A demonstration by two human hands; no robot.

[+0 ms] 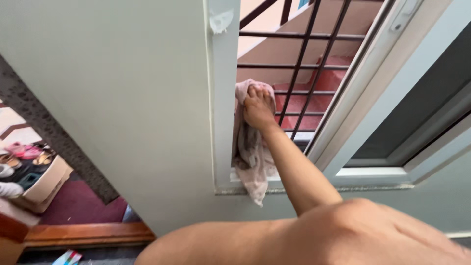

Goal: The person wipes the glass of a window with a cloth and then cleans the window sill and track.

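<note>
Head view, tilted and close to a window opening

We have one camera only, worn on the head, looking forward and slightly down along an outstretched arm at the white window frame [222, 98], which stands near and leans in the picture (the head is tilted). Beyond the frame we look out through dark metal bars [304, 64] to a red stairway. At the left edge we see down to a cardboard box of shoes [34, 169] on the floor, well below.
</note>
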